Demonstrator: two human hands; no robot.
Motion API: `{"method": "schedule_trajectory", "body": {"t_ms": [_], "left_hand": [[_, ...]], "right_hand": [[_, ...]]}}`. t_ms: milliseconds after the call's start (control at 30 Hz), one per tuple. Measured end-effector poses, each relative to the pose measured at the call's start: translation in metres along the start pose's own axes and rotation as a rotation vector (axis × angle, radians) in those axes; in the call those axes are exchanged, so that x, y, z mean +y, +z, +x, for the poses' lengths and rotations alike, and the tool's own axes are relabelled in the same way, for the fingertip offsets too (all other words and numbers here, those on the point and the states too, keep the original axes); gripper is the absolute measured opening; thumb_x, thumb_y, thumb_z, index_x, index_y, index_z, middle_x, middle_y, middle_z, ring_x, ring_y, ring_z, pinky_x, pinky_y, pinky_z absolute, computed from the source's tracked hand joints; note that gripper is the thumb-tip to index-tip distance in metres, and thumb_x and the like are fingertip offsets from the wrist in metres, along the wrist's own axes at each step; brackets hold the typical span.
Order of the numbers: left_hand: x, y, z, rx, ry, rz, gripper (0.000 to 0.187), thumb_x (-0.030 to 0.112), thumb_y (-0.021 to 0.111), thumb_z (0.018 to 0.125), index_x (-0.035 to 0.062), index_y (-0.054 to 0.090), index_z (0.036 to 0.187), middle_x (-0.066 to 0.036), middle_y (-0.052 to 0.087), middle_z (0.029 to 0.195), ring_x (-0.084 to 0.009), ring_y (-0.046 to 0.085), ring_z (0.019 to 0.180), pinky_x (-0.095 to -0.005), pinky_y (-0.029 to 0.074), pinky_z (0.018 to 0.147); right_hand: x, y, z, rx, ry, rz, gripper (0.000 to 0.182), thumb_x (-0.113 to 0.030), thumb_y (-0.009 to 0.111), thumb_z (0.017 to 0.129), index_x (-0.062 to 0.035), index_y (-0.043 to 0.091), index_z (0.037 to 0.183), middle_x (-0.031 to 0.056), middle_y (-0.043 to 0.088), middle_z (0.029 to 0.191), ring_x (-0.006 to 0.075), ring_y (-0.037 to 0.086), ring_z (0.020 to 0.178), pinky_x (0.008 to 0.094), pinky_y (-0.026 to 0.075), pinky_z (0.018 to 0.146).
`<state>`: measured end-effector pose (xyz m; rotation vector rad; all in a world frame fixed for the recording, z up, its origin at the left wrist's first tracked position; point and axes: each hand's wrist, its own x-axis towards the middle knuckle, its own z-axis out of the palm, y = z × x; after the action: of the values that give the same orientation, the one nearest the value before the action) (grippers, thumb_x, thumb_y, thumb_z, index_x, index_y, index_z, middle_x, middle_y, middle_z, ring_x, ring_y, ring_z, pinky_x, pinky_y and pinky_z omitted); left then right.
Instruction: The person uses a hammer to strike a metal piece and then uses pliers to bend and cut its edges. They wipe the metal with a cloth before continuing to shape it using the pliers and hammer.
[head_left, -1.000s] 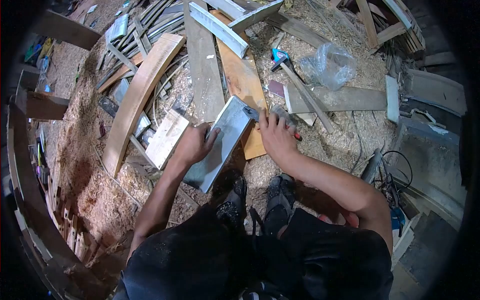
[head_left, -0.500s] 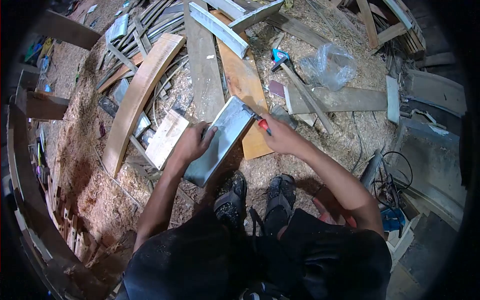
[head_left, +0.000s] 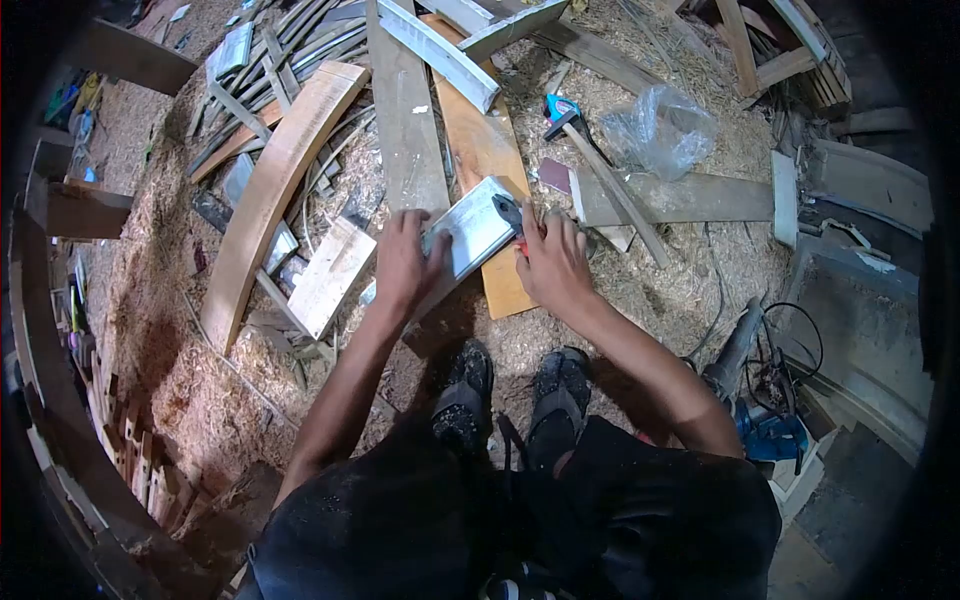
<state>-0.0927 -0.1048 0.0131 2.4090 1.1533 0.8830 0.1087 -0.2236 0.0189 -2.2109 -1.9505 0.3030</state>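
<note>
1. Hands first: left hand lies flat on the near-left part of the panel, fingers spread and pressing down, likely to steady it; it is not wrapped round anything.
2. Right hand is at the panel's right edge, fingers curled together around a small tool with a red bit showing; its working end is hidden, so what it does cannot be told.
3. Panel sits tilted, far-right corner raised, propped over an orange board on the sawdust floor, just beyond the person's shoes. The tilt seems to bring the edge up to the tool.
4. Panel looks: flat grey rectangle, dull sheen, smudged, with a dark spot at the far-right corner.
5. Around: curved plank to the left, pale block just left of the left hand, hammer and plastic bag far right, power tool with cables near right.
</note>
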Motion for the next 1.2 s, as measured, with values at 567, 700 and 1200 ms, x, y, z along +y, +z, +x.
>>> {"method": "schedule_trajectory", "body": {"t_ms": [567,700,1200], "left_hand": [[0.069,0.047,-0.027,-0.456,-0.862,-1.065,0.020,0.011,0.065,0.095,-0.0045,0.063,0.108,-0.005,0.070,0.087,-0.0098,0.065,0.076,-0.0253,0.053,0.068],[0.066,0.034,-0.026,-0.399,-0.846,-0.971,0.018,0.009,0.066,0.095,-0.0062,0.061,0.103,-0.009,0.072,0.086,-0.0116,0.069,0.080,-0.0253,0.054,0.069],[0.065,0.058,-0.024,-0.476,-0.788,-0.728,0.023,0.018,0.073,0.091,-0.0045,0.067,0.091,-0.007,0.071,0.078,-0.0078,0.063,0.066,-0.0247,0.051,0.058]], "right_hand": [[0.032,0.007,0.009,0.118,0.009,0.741,0.044,-0.015,0.055,0.097,0.0065,0.051,0.135,0.0228,0.059,0.090,0.0368,0.060,0.088,0.0423,0.047,0.083],[0.031,-0.010,0.013,0.001,0.068,0.699,0.036,-0.015,0.061,0.094,0.0040,0.062,0.125,0.0214,0.063,0.089,0.0337,0.062,0.082,0.0409,0.049,0.077],[0.016,0.020,0.007,0.124,0.318,0.984,0.025,-0.020,0.074,0.088,0.0024,0.064,0.094,0.0129,0.071,0.081,0.0176,0.069,0.074,0.0315,0.053,0.066]]}}
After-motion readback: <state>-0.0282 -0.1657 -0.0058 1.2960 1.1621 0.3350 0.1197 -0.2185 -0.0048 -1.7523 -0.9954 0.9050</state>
